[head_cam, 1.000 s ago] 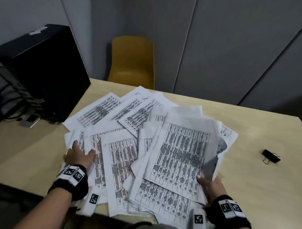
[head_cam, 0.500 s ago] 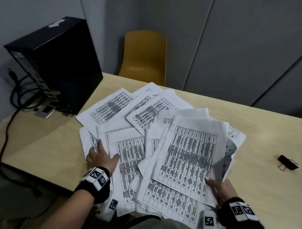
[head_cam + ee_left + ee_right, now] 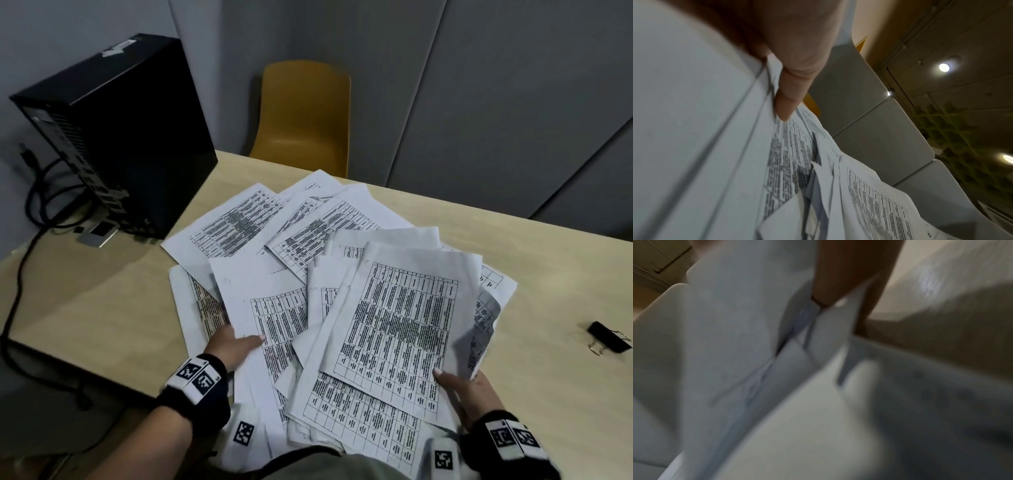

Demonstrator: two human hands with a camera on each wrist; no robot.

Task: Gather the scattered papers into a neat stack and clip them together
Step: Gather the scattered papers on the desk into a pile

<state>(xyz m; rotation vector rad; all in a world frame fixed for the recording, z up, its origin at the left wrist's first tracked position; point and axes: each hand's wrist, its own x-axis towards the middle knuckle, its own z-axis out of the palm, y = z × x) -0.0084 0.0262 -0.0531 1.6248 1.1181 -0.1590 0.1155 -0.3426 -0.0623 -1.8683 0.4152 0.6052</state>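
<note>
White printed sheets, the papers, lie fanned and overlapping across the near middle of the tan table. My left hand grips the left-hand sheets at their near edge, with the thumb on top of the papers and the fingers hidden beneath. At the lower right corner my right hand holds a raised bundle, thumb on the top sheet and fingers under a curled page. The right wrist view is blurred and shows a finger against pale papers. A black binder clip lies alone on the table to the right.
A black computer tower stands at the table's far left with cables trailing off the left edge. A yellow chair sits behind the table against grey wall panels. Bare tabletop lies between the papers and the clip.
My left hand has moved right toward the pile's middle and gone from lying flat on the left sheets to gripping them. My right hand has kept its hold on the bundle.
</note>
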